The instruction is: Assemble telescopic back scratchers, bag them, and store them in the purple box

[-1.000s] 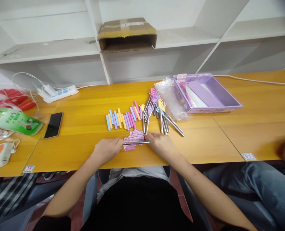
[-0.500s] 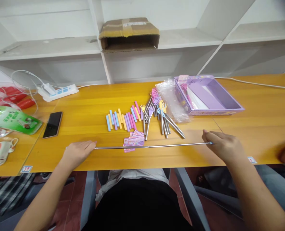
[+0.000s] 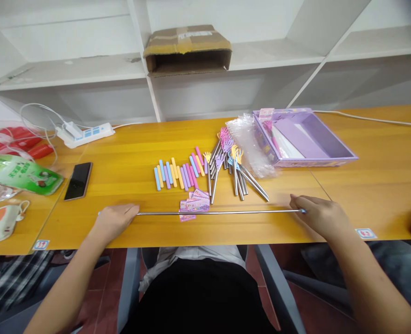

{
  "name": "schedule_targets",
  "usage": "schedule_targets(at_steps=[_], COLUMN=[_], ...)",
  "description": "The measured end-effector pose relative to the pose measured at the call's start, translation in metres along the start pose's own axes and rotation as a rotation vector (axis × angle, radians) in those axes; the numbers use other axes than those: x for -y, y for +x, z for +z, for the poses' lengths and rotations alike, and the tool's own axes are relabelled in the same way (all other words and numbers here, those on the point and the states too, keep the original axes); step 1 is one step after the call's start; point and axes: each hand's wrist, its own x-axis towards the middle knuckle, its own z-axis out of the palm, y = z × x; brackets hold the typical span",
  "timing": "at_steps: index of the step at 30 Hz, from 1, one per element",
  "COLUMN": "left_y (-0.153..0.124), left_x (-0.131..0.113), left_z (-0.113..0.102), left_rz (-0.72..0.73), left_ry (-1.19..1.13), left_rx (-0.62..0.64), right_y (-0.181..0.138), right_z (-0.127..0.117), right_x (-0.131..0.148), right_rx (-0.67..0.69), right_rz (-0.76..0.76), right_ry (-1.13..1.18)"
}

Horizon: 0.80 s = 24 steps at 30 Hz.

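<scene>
A thin telescopic metal rod (image 3: 219, 213) is stretched out level above the front of the yellow table (image 3: 129, 167). My left hand (image 3: 113, 220) is closed on its left end. My right hand (image 3: 321, 215) pinches the right end. Under the rod lies a small stack of pink labels (image 3: 194, 205). Behind it sit a row of pastel-coloured sleeves (image 3: 177, 172) and a bunch of collapsed metal rods with small coloured hand-shaped tips (image 3: 231, 169).
An open purple box (image 3: 302, 137) and a crumpled clear plastic bag (image 3: 249, 139) lie at the back right. A black phone (image 3: 78, 180), a white power strip (image 3: 85, 134), a green packet (image 3: 15, 174) and red items are on the left. A cardboard box (image 3: 187, 48) sits on the shelf. Other people's legs show at both sides.
My hands have moved apart from the middle, drawing the rod out to full length; in the last half second they barely moved.
</scene>
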Motion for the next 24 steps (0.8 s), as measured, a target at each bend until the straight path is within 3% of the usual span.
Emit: schedule_targets(at_steps=[3,8,18,21,24], left_y=[0.005,0.007,0.004,0.008,0.017], left_x=[-0.011,-0.024,-0.012,-0.028,-0.059], left_z=[0.000,0.002,-0.010,-0.010,-0.003], left_rz=[0.111,0.116,0.061,0.100,0.133], left_ry=[0.053,0.154,0.161,0.157,0.167], left_rx=[0.052,0.047,0.020,0.084,0.173], right_y=[-0.005,-0.012,-0.007,0.002,0.017], right_z=[0.004,0.008,-0.005,-0.006,0.001], right_x=[-0.001,-0.003,0.014,0.029,0.056], right_rx=[0.010,0.018,-0.064,-0.058,-0.035], right_rz=[0.032,0.058,0.072,0.036,-0.078], right_ry=[-0.001,-0.028,0.031,0.028,0.059])
